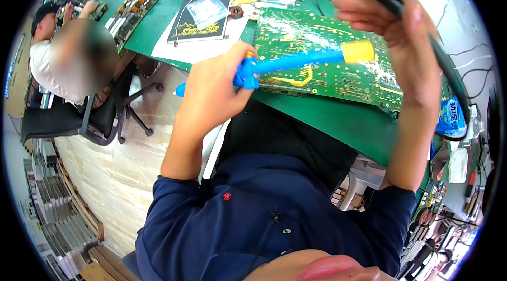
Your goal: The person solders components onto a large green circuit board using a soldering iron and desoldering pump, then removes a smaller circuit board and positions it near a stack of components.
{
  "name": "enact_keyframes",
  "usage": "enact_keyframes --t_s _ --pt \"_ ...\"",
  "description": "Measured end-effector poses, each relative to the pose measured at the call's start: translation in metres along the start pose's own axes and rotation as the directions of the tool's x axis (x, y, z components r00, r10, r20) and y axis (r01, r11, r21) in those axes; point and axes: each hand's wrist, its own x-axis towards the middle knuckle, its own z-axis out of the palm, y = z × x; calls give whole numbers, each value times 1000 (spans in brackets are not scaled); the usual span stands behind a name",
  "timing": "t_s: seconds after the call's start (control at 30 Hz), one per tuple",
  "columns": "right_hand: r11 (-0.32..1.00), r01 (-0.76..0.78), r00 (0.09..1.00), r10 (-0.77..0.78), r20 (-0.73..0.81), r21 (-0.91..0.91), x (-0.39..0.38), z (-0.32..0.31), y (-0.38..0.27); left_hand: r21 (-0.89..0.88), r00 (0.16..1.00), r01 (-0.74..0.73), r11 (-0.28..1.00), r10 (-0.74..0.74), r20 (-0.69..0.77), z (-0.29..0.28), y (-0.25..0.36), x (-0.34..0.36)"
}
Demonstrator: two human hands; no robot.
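A blue tube-shaped tool [296, 60] with a yellow end is gripped in my left hand [214, 85], raised over the front edge of a large green circuit board [327, 79]. The tool lies sideways, its yellow end pointing right. My right hand [391, 33] is up at the right above the board, with loosely curved fingers apart, beside a thick black arm [449, 69]; whether it touches that arm I cannot tell. A black board [190, 27] with yellow markings rests on white paper behind my left hand, with a clear bag [206, 11] on it.
Small tools and parts crowd the back of the green table [158, 43]. A long circuit board [134, 11] lies at the left. Another person [50, 69] sits on a black chair further left. A blue packet [449, 114] is at the right edge.
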Motion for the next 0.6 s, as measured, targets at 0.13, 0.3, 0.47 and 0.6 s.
enact_keyframes --t_s 0.13,0.3,0.47,0.6 --pt "999 -41 996 38 78 32 -6 29 -11 36 986 -165 986 164 10 -1 20 12" --pt "997 23 995 -29 97 68 -16 32 -28 130 989 -139 982 132 64 -15 15 20" --pt "984 21 994 -40 105 175 -22 40 -28 131 993 -98 987 88 84 -18 16 17" --pt "978 68 994 -84 75 197 -20 44 -23 214 994 -76 974 57 93 -29 20 14"
